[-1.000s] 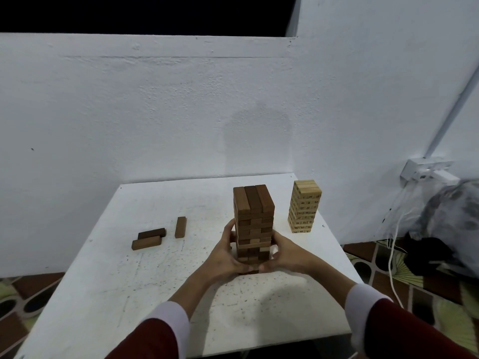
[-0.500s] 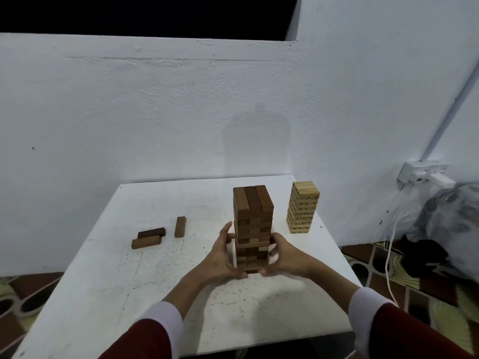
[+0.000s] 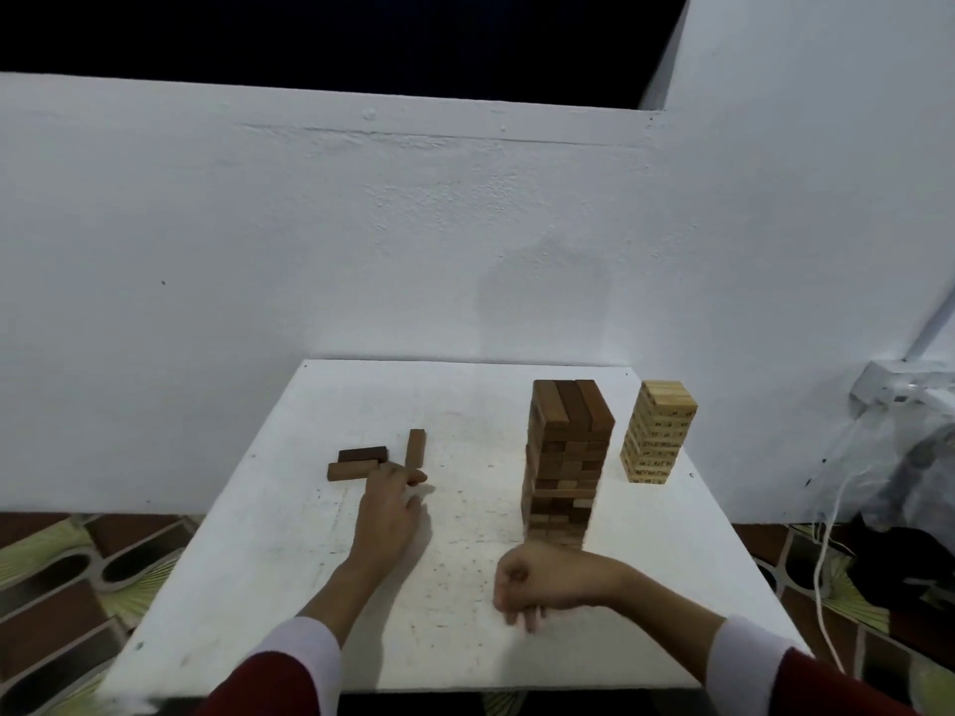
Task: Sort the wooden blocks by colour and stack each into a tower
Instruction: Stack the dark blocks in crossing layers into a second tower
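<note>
Three loose brown blocks lie on the left half of a white table (image 3: 289, 586), a scuffed, speckled top pushed up against a white plastered wall (image 3: 258, 250) with dark sky above it, and patterned brown-and-green floor tiles (image 3: 77, 576) showing on either side. Farthest left, a mid-brown block (image 3: 352, 470) lies flat with its long axis running left to right, and a darker block (image 3: 363, 454) sits just behind it, parallel and close enough that I cannot tell whether they touch. Just to their right, a third brown block (image 3: 415, 448) lies flat with its long axis pointing away toward the wall. The left hand (image 3: 388, 514) reaches out over the table toward that block, fingers extended and loose, gripping nothing, its fingertips at the block's near end. Moving to the middle, the right hand (image 3: 537, 581) hangs in front of the tall brown tower, fingers curled in, holding nothing visible. The brown tower (image 3: 566, 462) stands upright right of centre, its top layer of three blocks running front to back. Beyond it, near the back right corner, a shorter pale wooden tower (image 3: 657, 431) stands upright, well clear of the brown one. Off the table's right edge, a white wall socket (image 3: 899, 387) with white cables (image 3: 827, 560) trailing down.
</note>
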Demonstrator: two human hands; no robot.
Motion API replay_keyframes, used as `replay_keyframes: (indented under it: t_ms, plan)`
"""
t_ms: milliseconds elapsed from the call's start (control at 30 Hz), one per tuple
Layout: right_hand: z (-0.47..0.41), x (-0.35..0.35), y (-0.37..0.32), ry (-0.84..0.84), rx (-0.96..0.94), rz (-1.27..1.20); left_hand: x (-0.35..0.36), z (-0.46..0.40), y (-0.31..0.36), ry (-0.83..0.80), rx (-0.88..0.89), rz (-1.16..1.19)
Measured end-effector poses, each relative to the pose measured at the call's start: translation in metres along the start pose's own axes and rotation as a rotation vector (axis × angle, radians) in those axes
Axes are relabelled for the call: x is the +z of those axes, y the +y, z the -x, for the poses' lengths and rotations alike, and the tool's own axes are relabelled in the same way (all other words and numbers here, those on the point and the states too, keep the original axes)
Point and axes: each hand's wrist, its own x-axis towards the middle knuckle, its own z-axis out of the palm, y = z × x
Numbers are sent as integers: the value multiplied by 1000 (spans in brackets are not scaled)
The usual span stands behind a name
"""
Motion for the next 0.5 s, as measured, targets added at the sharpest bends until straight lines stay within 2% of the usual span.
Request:
replay_keyframes:
  t_ms: [133, 267, 367, 500]
  plan:
    - [-33, 17, -34, 141, -132, 47, -17, -12, -25, 59, 35, -231]
    - [-61, 22, -46, 255, -167, 90, -13, -27, -38, -126, -61, -463]
    - [-77, 24, -44, 362, -140, 73, 1, -35, -44, -245, -121, -494]
    - [-88, 24, -29, 480, -120, 70, 13, -37, -39, -326, -45, -556]
